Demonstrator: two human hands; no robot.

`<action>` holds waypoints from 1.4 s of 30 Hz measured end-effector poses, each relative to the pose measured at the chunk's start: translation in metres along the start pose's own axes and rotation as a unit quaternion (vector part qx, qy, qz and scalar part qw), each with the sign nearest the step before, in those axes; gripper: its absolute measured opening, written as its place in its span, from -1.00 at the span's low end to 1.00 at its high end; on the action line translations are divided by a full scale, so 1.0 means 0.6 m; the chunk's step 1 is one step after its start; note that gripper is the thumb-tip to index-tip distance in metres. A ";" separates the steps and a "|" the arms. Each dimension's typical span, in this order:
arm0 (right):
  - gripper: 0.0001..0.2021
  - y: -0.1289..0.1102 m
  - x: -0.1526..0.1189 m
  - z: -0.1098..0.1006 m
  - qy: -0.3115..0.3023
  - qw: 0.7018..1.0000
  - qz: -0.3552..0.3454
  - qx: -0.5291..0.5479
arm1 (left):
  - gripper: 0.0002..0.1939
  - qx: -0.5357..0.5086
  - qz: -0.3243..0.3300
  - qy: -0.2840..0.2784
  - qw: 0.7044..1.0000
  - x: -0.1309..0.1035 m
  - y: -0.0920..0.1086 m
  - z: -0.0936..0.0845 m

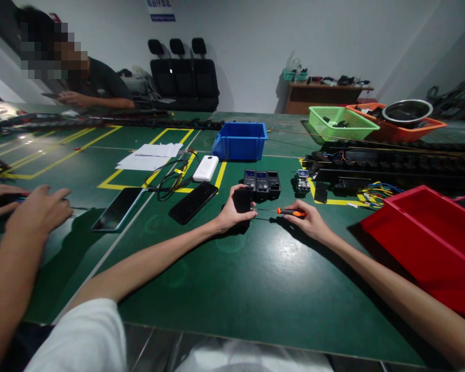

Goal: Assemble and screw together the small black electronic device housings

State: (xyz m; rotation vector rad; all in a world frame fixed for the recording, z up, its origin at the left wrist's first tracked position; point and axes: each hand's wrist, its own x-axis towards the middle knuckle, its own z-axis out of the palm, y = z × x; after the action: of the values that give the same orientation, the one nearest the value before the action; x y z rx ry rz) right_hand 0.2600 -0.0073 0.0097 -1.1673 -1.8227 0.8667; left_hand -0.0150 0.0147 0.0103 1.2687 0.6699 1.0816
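Note:
My left hand (pixel 232 212) is closed round a black box-shaped part (pixel 242 201), thumb at its lower right side. My right hand (pixel 308 219) grips an orange and black screwdriver (pixel 290 212); its thin shaft points left, with the tip by the black part near my left thumb. Whether the tip touches the part is too small to tell. Just behind, several black modules (pixel 261 183) stand side by side on the green table (pixel 236 289). A small metallic and black part (pixel 303 182) is to their right.
Behind the modules is a blue bin (pixel 242 140); a red bin (pixel 430 243) is at right. Two phones (pixel 194 201), a white power bank (pixel 205 168), cables and papers (pixel 149 156) lie left. A co-worker's hands (pixel 39 212) are at far left; another person (pixel 96 85) sits across.

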 end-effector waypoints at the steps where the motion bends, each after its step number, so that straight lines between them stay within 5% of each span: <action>1: -0.69 0.001 0.000 0.000 0.001 1.000 0.008 0.014 | -0.13 -0.002 -0.001 0.000 1.000 0.000 0.000 0.000; 8: -0.66 -0.002 0.000 -0.002 -0.005 0.983 0.079 0.166 | -0.12 0.005 -0.007 -0.014 1.000 -0.003 0.001 0.002; 16: -0.61 -0.013 -0.004 0.001 -0.032 0.996 0.077 0.022 | -0.14 -0.003 -0.009 -0.010 1.000 -0.001 0.000 -0.002; 29: -0.71 0.003 -0.004 -0.001 0.019 0.999 -0.028 -0.006 | -0.15 0.008 -0.001 -0.008 1.000 -0.002 0.004 0.002; 36: -0.67 -0.002 -0.001 -0.004 0.000 0.992 0.058 0.113 | -0.14 0.014 -0.008 -0.022 1.000 -0.004 0.004 0.004; 42: -0.60 -0.012 -0.004 0.000 -0.037 0.994 0.087 0.055 | -0.15 0.010 0.001 -0.009 1.000 -0.002 0.003 0.002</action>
State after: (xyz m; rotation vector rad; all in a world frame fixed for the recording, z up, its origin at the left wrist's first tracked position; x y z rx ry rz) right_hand 0.2577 -0.0123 0.0150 -1.2519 -1.7269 1.1085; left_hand -0.0149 0.0128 0.0120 1.2946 0.6664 1.0656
